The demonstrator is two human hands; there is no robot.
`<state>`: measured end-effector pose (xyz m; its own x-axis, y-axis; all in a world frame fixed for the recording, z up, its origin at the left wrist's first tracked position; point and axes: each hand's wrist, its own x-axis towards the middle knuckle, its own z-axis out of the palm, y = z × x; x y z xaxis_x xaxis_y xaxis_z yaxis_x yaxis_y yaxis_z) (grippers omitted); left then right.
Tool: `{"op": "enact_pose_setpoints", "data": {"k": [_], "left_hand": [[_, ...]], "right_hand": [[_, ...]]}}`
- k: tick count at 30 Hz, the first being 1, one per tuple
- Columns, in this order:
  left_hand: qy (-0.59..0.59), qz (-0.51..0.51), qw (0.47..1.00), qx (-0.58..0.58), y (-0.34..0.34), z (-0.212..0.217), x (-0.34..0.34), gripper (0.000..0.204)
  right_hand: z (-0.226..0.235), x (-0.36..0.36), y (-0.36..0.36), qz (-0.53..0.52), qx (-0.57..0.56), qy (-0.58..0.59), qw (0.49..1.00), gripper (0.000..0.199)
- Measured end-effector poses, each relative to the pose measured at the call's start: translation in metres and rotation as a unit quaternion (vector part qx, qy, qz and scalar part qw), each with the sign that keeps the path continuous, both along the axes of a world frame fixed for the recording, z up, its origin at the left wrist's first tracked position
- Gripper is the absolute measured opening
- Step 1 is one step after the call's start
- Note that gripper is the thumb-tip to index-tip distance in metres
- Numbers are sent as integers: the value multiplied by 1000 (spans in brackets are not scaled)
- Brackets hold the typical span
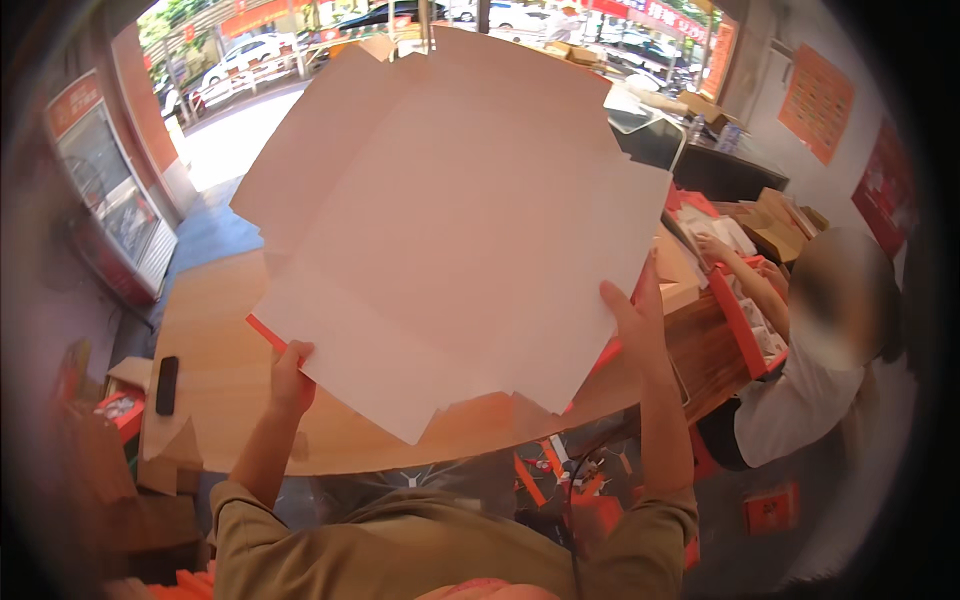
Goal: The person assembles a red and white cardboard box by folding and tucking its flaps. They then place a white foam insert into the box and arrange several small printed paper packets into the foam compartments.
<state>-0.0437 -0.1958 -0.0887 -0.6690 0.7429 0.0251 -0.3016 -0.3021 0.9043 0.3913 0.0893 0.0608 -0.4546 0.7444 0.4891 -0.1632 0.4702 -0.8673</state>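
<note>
Your left hand (290,372) grips the lower left edge of a large flat carton blank (450,220); the fingers are curled around the edge with the thumb side toward you, closed on the board. Your right hand (635,325) holds the blank's right edge; the thumb is spread away from the fingers, which lie up along the back of the board and are mostly hidden behind it. Both forearms rise from the lower edge in olive sleeves.

The blank is held up in the air in front of you, tilted, above a wooden table (215,370); its pale unprinted side faces you; it fills most of the centre of the view; flaps and notches jut from its top, left and bottom edges; a red-orange printed face shows as a thin strip at the lower left edge and near your right hand.

A black phone (167,385) lies on the table's left part, well apart from the blank. Red boxes (745,320) stand at the table's right end; a second person (810,380) in a white shirt sits just beside them, one hand reaching to the boxes. More red carton pieces (560,480) lie on the floor below the table, near your right elbow. A glass-fronted cabinet (110,190) stands at far left; parked cars (250,50) show outside at top.
</note>
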Motion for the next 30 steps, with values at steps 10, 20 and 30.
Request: {"op": "enact_pose_setpoints", "data": {"k": [10,20,30], "left_hand": [[-45,221,974,-11,-118,-42,45,49],[-82,44,973,-213,-138,-44,57,49],[-45,-55,950,-302,-166,-16,23,57]], "right_hand": [[-25,-106,-6,190,-70,-276,940,73],[-56,173,-74,-431,237,-199,848,36],[-199,105,-301,5,190,-372,909,44]]}}
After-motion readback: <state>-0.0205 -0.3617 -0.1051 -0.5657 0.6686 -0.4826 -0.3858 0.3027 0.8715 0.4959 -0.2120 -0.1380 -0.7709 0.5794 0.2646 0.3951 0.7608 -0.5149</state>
